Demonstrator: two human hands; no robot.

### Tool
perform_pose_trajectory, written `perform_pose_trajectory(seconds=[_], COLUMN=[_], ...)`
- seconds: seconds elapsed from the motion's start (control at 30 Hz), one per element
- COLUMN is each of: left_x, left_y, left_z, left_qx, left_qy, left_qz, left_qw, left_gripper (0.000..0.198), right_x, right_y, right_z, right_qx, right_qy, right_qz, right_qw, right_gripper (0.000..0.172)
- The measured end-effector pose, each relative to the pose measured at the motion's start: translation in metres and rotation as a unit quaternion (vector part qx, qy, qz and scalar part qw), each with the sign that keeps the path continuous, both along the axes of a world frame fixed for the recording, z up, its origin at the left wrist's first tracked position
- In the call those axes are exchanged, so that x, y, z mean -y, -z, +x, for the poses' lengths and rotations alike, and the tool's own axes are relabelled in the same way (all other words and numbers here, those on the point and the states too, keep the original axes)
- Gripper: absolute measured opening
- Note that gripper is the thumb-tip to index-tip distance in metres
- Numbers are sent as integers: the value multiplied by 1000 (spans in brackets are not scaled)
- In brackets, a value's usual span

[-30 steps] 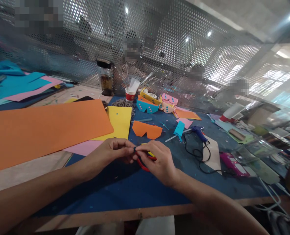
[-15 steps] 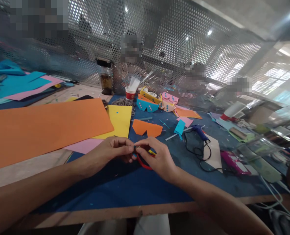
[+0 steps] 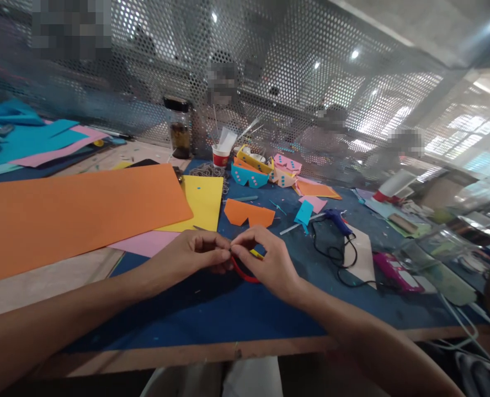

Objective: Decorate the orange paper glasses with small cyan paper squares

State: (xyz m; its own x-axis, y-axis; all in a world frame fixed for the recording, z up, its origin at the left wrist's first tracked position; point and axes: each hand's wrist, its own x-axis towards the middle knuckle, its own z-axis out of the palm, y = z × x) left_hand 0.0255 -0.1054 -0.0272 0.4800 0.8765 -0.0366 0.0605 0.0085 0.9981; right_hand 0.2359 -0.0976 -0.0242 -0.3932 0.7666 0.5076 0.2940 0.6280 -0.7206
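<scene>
Both of my hands meet low over the blue mat point(image 3: 212, 314) near the table's front. My left hand point(image 3: 191, 256) is closed in a pinch at its fingertips. My right hand point(image 3: 265, 262) is also pinched, fingertips touching those of the left. Between them they hold a small item I cannot make out; a thin red curved strip point(image 3: 241, 273) and a bit of yellow point(image 3: 256, 253) show beneath the right hand. An orange cut-out paper shape point(image 3: 249, 214) lies just beyond the hands.
A large orange sheet point(image 3: 75, 212) overlaps yellow point(image 3: 201, 201) and pink point(image 3: 145, 242) sheets at left. A blue glue gun point(image 3: 338, 222) with black cord lies at right. Paper crafts point(image 3: 265, 171), a red cup point(image 3: 220, 157) and a jar point(image 3: 179, 129) stand before a perforated metal screen.
My hands have drifted slightly left and nearer together, fingertips still pinched on the small item. The red strip has shifted a little under my right hand.
</scene>
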Motion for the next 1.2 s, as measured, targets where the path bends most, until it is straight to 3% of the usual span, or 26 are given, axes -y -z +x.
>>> perform_pose_trajectory(seconds=[0.17,0.43,0.63,0.87,1.03,1.2], left_x=[4,7,6,2,-1,6], left_y=[-1,2,2,-7,-11,-3], left_z=[0,-3,-4,-5,-7,-3], left_qx=[-50,-112,-127,-134,-96,-40], left_qy=[-16,-43,-65,-108,-130,-27], left_qz=[93,138,136,124,104,68], left_qw=[994,983,980,977,981,997], left_gripper=[20,23,26,26,24,24], right_x=[1,2,3,-4,-10,-8], right_y=[-1,-3,-4,-2,-2,0], right_z=[0,-1,-1,3,7,8], right_qx=[5,-21,-41,-56,-58,-15], right_qy=[3,14,21,46,96,91], right_qz=[-11,-48,-68,-80,-5,112], right_qw=[1000,999,997,994,994,989], right_gripper=[4,3,4,7,8,6])
